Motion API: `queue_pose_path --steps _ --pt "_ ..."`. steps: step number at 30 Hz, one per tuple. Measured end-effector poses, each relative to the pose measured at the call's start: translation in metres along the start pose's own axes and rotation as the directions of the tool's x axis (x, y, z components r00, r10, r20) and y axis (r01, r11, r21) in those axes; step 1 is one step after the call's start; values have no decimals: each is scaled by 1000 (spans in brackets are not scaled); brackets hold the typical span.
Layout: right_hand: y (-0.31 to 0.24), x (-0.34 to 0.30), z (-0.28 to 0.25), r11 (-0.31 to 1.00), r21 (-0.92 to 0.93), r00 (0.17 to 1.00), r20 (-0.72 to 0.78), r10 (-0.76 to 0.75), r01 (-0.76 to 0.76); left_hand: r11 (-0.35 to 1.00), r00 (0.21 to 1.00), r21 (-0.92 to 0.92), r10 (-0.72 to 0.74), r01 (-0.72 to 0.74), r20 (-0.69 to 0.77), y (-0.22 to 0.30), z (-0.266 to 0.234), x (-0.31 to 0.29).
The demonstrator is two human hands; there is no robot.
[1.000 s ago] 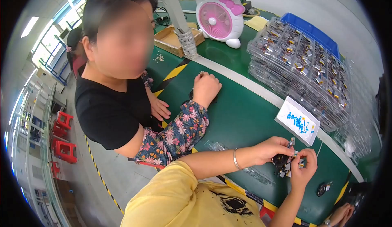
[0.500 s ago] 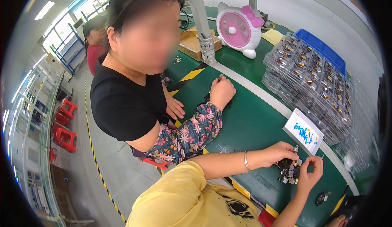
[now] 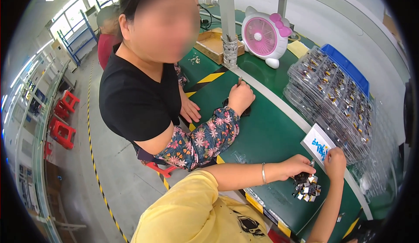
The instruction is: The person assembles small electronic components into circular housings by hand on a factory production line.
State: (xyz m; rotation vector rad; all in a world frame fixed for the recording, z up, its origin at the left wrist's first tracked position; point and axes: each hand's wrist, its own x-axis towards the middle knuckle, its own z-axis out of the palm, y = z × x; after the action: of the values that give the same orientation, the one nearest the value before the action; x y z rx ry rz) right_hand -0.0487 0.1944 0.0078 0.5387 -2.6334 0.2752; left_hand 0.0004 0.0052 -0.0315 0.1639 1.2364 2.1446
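The left hand [image 3: 297, 166] and right hand [image 3: 335, 161] pinch at a pile of small metal parts [image 3: 306, 189] (near a white card [image 3: 320, 144]); picking pieces singly should prevent scattering.

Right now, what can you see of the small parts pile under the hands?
The parts pile is a loose heap of small pieces, some dark, some shiny and silvery, like metal. It lies on the green bench near its front edge, below a white and blue card. The left hand rests on its upper left side; the right hand is just above and to its right. Single pieces are too small to make out.
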Motion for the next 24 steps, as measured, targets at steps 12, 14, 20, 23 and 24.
queue_pose_path --steps 12,14,20,23,24 --pt "-17 -13 -35 947 309 994 -29 106 -92 998 994 -34 45 -49 -101 8 4 -8" --pt "-48 -22 -45 858 490 979 -40 200 -155 997 988 -61 36 -45 -153 19 6 -16" --pt "-98 -55 -47 831 538 953 -155 259 -139 992 995 -123 10 -23 -103 29 13 -19" --pt "-96 -65 -41 841 514 942 -170 290 -166 996 997 -85 1 -7 -77 25 16 -17" --pt "-95 -67 -38 832 525 932 -182 313 -177 998 997 -55 14 -19 -78 24 16 -17"
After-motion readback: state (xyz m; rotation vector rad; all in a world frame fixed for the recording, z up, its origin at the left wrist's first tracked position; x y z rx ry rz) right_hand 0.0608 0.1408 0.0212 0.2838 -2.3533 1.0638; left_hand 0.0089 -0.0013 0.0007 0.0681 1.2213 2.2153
